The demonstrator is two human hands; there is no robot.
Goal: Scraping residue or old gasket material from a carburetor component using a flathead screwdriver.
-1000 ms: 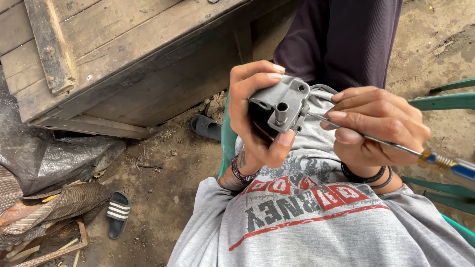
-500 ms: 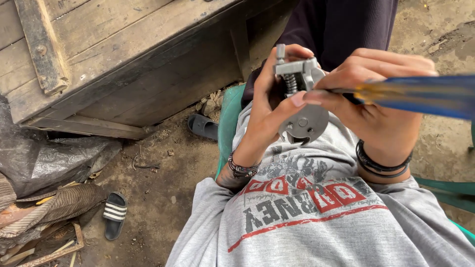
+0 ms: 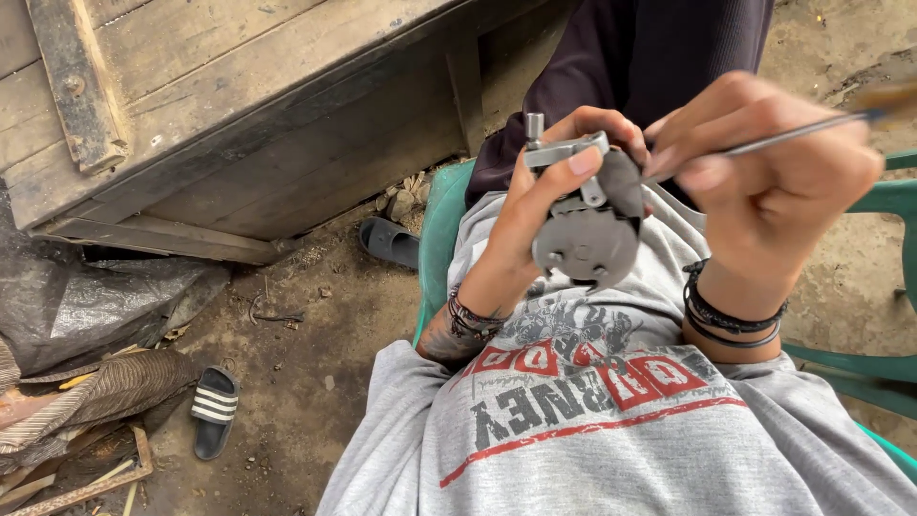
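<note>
My left hand [image 3: 535, 215] grips a grey metal engine part [image 3: 583, 225] with a round flat face and a small post on top, held up in front of my chest. My right hand [image 3: 764, 182] holds a thin screwdriver [image 3: 783, 134] whose metal shaft points left at the upper side of the part. The screwdriver's handle is blurred at the right edge. Dark bracelets circle both wrists. I sit in a green plastic chair [image 3: 435, 253] and wear a grey printed shirt [image 3: 611, 420].
A weathered wooden bench or crate [image 3: 239, 105] stands at upper left over a dirt floor [image 3: 296, 354]. A dark sandal [image 3: 390, 241] lies by the chair, a striped sandal [image 3: 212, 409] at lower left. Black plastic sheeting [image 3: 86, 306] and scrap wood lie at the left edge.
The part has been raised and turned, so its round flat face now points toward me. My right hand swung the screwdriver up, its shaft now lying nearly level at the part's top.
</note>
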